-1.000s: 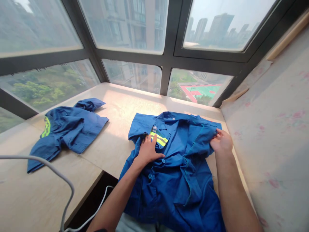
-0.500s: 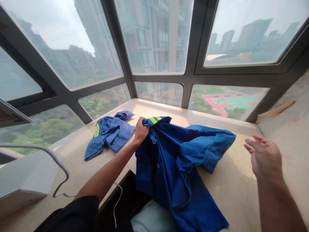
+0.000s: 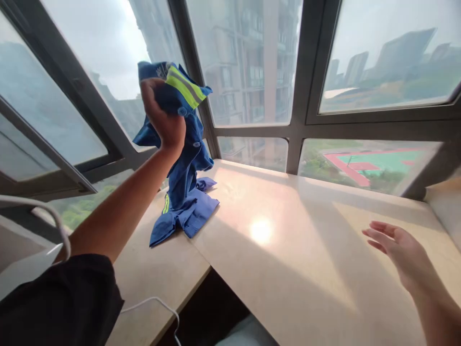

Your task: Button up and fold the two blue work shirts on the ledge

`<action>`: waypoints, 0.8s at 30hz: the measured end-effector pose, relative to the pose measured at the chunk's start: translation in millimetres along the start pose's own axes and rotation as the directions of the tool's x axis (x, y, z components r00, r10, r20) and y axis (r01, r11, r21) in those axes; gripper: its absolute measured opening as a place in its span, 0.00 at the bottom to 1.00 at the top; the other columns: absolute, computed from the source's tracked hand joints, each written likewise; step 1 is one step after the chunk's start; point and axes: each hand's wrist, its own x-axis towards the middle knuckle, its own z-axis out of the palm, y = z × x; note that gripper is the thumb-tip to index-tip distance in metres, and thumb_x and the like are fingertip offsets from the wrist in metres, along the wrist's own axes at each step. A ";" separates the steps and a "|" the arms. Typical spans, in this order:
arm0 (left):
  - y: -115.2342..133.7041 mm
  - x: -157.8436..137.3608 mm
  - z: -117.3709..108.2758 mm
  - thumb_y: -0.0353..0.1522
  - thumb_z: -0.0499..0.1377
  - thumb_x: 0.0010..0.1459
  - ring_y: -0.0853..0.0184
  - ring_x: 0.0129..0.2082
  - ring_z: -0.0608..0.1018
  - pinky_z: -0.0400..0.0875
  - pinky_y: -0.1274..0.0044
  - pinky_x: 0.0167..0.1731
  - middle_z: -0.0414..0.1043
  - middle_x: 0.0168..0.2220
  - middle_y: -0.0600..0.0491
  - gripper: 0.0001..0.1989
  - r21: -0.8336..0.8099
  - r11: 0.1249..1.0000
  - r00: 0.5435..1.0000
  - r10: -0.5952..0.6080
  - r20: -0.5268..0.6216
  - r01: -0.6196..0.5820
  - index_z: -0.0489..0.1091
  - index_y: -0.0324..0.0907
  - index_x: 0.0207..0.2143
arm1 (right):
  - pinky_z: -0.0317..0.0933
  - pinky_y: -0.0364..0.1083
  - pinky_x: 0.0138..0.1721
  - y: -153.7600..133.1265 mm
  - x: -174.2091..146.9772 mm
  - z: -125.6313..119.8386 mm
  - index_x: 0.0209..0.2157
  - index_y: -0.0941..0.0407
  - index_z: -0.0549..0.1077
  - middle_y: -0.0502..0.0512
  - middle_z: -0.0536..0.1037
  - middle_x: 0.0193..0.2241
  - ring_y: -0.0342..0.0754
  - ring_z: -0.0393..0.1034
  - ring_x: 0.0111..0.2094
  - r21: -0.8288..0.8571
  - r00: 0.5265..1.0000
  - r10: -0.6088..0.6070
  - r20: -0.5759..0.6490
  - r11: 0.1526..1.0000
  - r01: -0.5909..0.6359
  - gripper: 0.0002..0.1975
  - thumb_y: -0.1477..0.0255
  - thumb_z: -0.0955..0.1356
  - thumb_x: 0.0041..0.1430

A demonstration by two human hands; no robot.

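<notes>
My left hand (image 3: 163,115) is raised at the upper left, its fingers closed around a blue work jacket (image 3: 187,144) with a yellow-green and grey reflective strip and round buttons. The jacket hangs down from the fist in folds. Below it, a second blue garment (image 3: 198,214), also with a yellow-green strip, lies crumpled on the table; the hanging jacket hides part of it, and I cannot tell whether the two touch. Over the right part of the table, my right hand (image 3: 398,247) holds nothing, fingers apart and slightly bent.
The pale table (image 3: 288,269) forms a corner, with a dark gap at its inner edge. A white cable (image 3: 154,300) runs across the left part. Another thick cable (image 3: 54,214) and a white box-like object (image 3: 21,264) stand at far left. Dark-framed windows (image 3: 298,91) border the table.
My left hand has lifted the jacket off the middle of the table, up and to the left, above the other garment. My right hand stays apart and empty. The view has shifted a little.
</notes>
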 end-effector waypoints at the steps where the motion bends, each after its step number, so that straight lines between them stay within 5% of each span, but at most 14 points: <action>1: -10.6 -1.4 -1.7 0.51 0.49 0.66 0.64 0.64 0.63 0.61 0.62 0.40 0.73 0.48 0.52 0.20 0.051 0.998 0.994 -0.041 0.097 0.036 0.69 0.46 0.40 | 0.69 0.55 0.36 3.0 0.1 3.9 0.37 0.55 0.73 0.65 0.79 0.42 0.55 0.76 0.31 -0.038 0.998 0.043 0.052 0.998 -0.041 0.23 0.57 0.72 0.38; 3: -37.0 -8.4 -6.8 0.49 0.49 0.67 0.62 0.67 0.56 0.60 0.62 0.43 0.73 0.52 0.48 0.21 0.150 0.986 0.926 -0.121 0.357 0.071 0.71 0.43 0.43 | 0.69 0.55 0.38 7.4 -0.4 11.0 0.39 0.54 0.72 0.67 0.77 0.49 0.58 0.77 0.35 -0.088 0.976 0.150 0.156 0.987 -0.137 0.26 0.56 0.71 0.37; 4: -51.9 -13.4 -10.3 0.49 0.52 0.65 0.60 0.66 0.59 0.63 0.62 0.48 0.72 0.54 0.47 0.21 0.207 0.976 0.830 -0.169 0.532 0.066 0.71 0.42 0.47 | 0.68 0.54 0.38 9.3 -0.8 14.2 0.40 0.54 0.72 0.68 0.76 0.50 0.59 0.77 0.37 -0.118 0.970 0.159 0.184 0.983 -0.139 0.27 0.55 0.71 0.37; 5: -67.4 -19.0 -14.4 0.48 0.56 0.61 0.59 0.65 0.61 0.64 0.64 0.51 0.70 0.56 0.46 0.24 0.267 0.963 0.655 -0.222 0.722 0.032 0.69 0.41 0.51 | 0.68 0.54 0.38 11.4 -1.3 17.2 0.40 0.54 0.72 0.69 0.76 0.51 0.61 0.77 0.39 -0.148 0.965 0.155 0.212 0.981 -0.125 0.27 0.54 0.70 0.38; 7: -98.3 -31.7 -24.3 0.46 0.68 0.45 0.57 0.55 0.73 0.70 0.68 0.49 0.76 0.50 0.47 0.31 0.319 0.947 0.394 -0.301 0.868 0.020 0.72 0.39 0.49 | 0.68 0.54 0.38 17.4 -1.6 22.5 0.40 0.53 0.72 0.70 0.76 0.52 0.63 0.77 0.42 -0.208 0.955 0.130 0.266 0.975 -0.075 0.28 0.52 0.69 0.38; 9: -127.9 -46.3 -35.8 0.44 0.74 0.31 0.53 0.48 0.78 0.73 0.69 0.43 0.79 0.44 0.49 0.34 0.417 0.909 0.128 -0.414 0.901 0.007 0.76 0.42 0.43 | 0.67 0.55 0.40 26.6 -1.1 27.2 0.41 0.52 0.72 0.69 0.77 0.50 0.65 0.76 0.44 -0.269 0.941 0.104 0.321 0.963 -0.014 0.29 0.51 0.69 0.38; 10: -142.0 -54.3 -41.8 0.44 0.74 0.29 0.51 0.50 0.77 0.73 0.70 0.44 0.79 0.47 0.48 0.35 0.514 0.857 -0.056 -0.516 0.855 -0.036 0.76 0.44 0.44 | 0.67 0.56 0.41 32.5 -0.7 29.5 0.41 0.52 0.72 0.68 0.78 0.49 0.66 0.76 0.44 -0.295 0.932 0.096 0.350 0.955 0.012 0.29 0.50 0.69 0.38; 11: -155.7 -63.0 -47.9 0.44 0.74 0.29 0.49 0.53 0.75 0.73 0.69 0.46 0.76 0.52 0.46 0.37 0.580 0.812 -0.145 -0.583 0.799 -0.070 0.76 0.44 0.46 | 0.67 0.57 0.43 39.2 -0.3 32.0 0.42 0.52 0.72 0.68 0.79 0.47 0.66 0.77 0.44 -0.312 0.920 0.090 0.382 0.949 0.036 0.29 0.50 0.69 0.38; 12: -168.9 -72.3 -54.2 0.45 0.74 0.30 0.47 0.57 0.72 0.71 0.68 0.50 0.73 0.56 0.44 0.40 0.616 0.783 -0.147 -0.621 0.770 -0.088 0.75 0.43 0.49 | 0.67 0.57 0.43 46.5 -0.3 34.7 0.42 0.52 0.72 0.68 0.80 0.46 0.66 0.77 0.44 -0.318 0.906 0.082 0.416 0.946 0.060 0.30 0.51 0.69 0.37; 15: -205.5 -104.3 -74.8 0.47 0.74 0.31 0.42 0.65 0.62 0.62 0.63 0.60 0.65 0.63 0.40 0.51 0.700 0.712 -0.018 -0.702 0.712 -0.060 0.67 0.41 0.60 | 0.69 0.55 0.42 70.7 -2.6 43.6 0.42 0.53 0.73 0.68 0.80 0.47 0.65 0.77 0.43 -0.276 0.857 0.036 0.514 0.953 0.126 0.29 0.51 0.70 0.38; 20: -248.8 -168.6 -110.2 0.55 0.71 0.35 0.42 0.66 0.61 0.63 0.63 0.59 0.48 0.68 0.29 0.68 0.882 0.431 -0.026 -0.896 0.443 0.191 0.44 0.30 0.69 | 0.70 0.54 0.40 101.8 -13.7 55.2 0.38 0.55 0.76 0.63 0.81 0.41 0.60 0.77 0.39 -0.287 0.875 -0.144 0.462 0.910 0.300 0.24 0.53 0.66 0.45; 24: -260.7 -229.3 -122.5 0.58 0.65 0.44 0.39 0.62 0.65 0.66 0.59 0.54 0.51 0.65 0.21 0.65 0.874 0.396 0.050 -0.916 0.399 0.282 0.40 0.24 0.67 | 0.68 0.52 0.40 102.7 -21.9 58.1 0.32 0.53 0.77 0.59 0.81 0.39 0.57 0.76 0.37 -0.366 0.885 -0.250 0.392 0.840 0.400 0.20 0.53 0.63 0.49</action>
